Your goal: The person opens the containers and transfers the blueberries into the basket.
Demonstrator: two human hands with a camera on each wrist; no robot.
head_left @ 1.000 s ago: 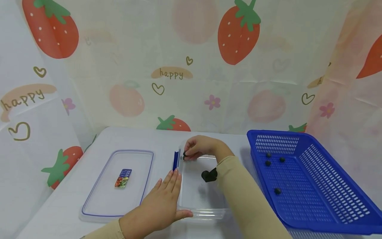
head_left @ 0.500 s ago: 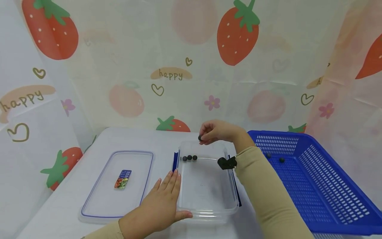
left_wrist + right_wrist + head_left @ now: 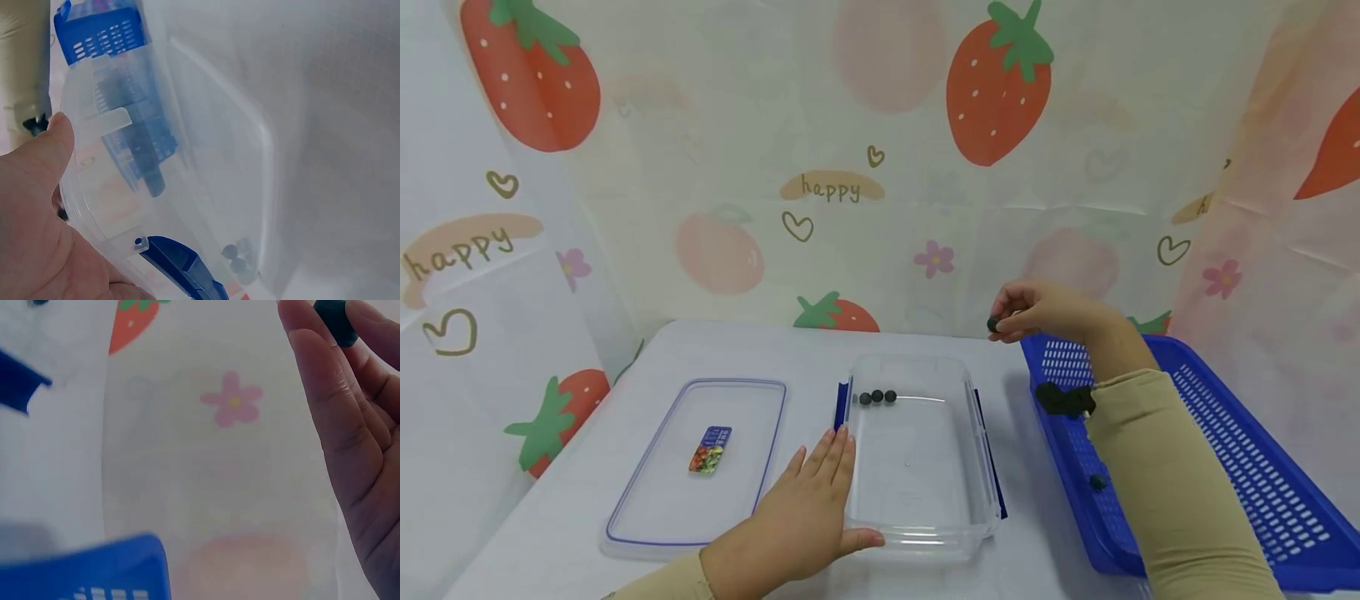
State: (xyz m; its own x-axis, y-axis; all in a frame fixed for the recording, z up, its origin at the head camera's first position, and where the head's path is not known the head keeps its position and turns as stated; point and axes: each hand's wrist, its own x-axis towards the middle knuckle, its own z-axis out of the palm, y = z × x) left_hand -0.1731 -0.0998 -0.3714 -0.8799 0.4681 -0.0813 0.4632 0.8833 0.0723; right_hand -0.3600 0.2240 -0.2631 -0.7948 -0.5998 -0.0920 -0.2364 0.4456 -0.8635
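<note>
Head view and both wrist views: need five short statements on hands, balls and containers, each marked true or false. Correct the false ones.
1. The right hand pinches a dark ball. True.
2. The left hand grips the blue basket. False: its fingers are extended along the left side of the clear box.
3. Three other dark balls lie inside the clear box. True.
4. The lid covers the clear box. False: it lies on the table, left of the box.
5. The blue basket stands right of the clear box. True.
</note>
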